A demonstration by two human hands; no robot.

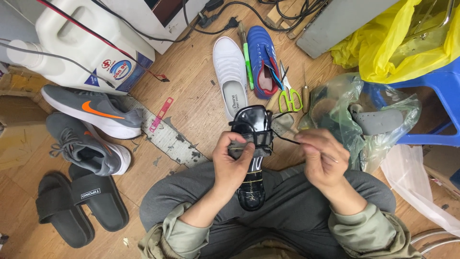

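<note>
A glossy black sandal point(252, 125) rests on my lap, toe end pointing away from me. My left hand point(231, 162) grips it across the strap in the middle. A dark thread point(287, 139) runs from the sandal's strap to my right hand point(322, 159), which pinches the thread and what looks like a thin needle, just right of the sandal. Both forearms wear olive sleeves over grey trousers.
On the wooden floor ahead lie a white slip-on shoe point(231, 72), a blue football boot point(262, 60), green-handled scissors point(289, 98), an awl point(305, 91) and a green pen point(247, 62). Grey trainers point(93, 111) and black slides point(79, 201) lie left. A blue plastic stool point(438, 100), plastic bags and a white jug point(81, 43) surround them.
</note>
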